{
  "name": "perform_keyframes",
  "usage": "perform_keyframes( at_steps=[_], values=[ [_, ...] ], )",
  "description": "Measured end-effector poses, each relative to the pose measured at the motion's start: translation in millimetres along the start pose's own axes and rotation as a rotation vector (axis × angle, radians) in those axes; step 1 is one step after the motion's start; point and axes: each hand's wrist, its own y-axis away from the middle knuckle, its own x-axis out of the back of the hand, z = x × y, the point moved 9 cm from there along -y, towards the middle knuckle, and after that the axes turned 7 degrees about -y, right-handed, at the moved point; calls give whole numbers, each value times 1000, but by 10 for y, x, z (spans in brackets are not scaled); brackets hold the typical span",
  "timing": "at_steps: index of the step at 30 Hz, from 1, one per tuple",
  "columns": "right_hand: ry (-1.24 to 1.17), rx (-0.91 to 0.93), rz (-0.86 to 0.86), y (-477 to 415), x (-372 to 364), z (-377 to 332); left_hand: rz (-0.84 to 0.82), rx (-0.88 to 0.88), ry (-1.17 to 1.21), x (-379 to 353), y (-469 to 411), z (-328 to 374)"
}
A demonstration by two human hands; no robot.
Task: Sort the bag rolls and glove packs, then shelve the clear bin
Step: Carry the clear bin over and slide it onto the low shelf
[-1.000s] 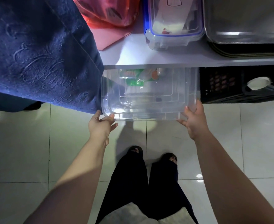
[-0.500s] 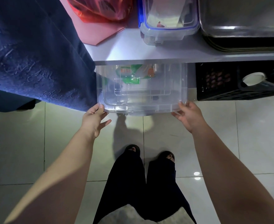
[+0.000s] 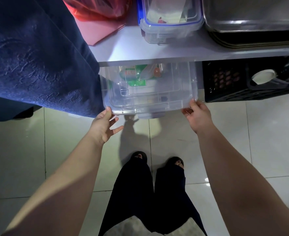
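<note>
The clear bin (image 3: 150,99), lid on, sits low under the white shelf board (image 3: 157,53), and only its near half sticks out over the tiled floor. Green-labelled packs (image 3: 135,75) show through the lid at the back. My left hand (image 3: 104,126) is at the near left corner with fingers spread, and only a fingertip touches the rim. My right hand (image 3: 198,118) pinches the near right corner, thumb on the lid and fingers under the rim.
A dark blue cloth (image 3: 38,57) hangs against the bin's left side. A black crate (image 3: 242,82) stands right of the bin. The shelf holds a red bag (image 3: 97,7), a blue-rimmed box (image 3: 171,23) and a metal tray (image 3: 252,19). My feet (image 3: 157,160) stand on pale tiles.
The bin has slid further back under the shelf board. My left hand has come off the rim and spread its fingers. My right hand has shifted from the bin's side to its near corner.
</note>
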Motion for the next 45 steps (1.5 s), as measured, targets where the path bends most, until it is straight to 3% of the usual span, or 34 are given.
perform_keyframes(
  at_steps=[5,8,10,12,14,16,19,22,24,27,29,33,38,45],
  values=[
    [-4,-63,33,216,-51,235,-5,44,84,-87,83,-183],
    [90,-89,29,354,-189,513,45,85,-53,-269,180,-390],
    [293,157,135,462,-183,402,238,-127,-297,-257,250,-273],
    [501,493,151,640,-231,171,399,-530,-583,-342,484,35],
    [790,803,22,791,-430,25,448,-936,-913,-585,763,269],
    [1146,1018,-131,842,-718,20,389,-1194,-1216,-849,824,331],
    [1630,1159,-280,696,-1047,176,272,-1195,-1692,-1106,497,241],
    [1907,1276,-269,549,-1165,313,366,-1129,-2001,-1136,179,164],
    [1919,1360,-182,517,-1180,290,473,-1163,-2033,-1146,124,177],
    [1792,1498,-123,583,-1183,223,575,-1312,-1896,-1188,205,252],
    [1682,1553,-207,627,-1146,207,586,-1407,-1773,-1183,284,283],
    [1568,1604,-393,672,-1077,156,429,-1518,-1659,-1119,375,290],
    [1521,1584,-372,695,-1091,118,464,-1462,-1658,-1195,376,398],
    [1456,1483,-328,685,-1162,65,371,-1390,-1544,-1198,360,442]
  ],
)
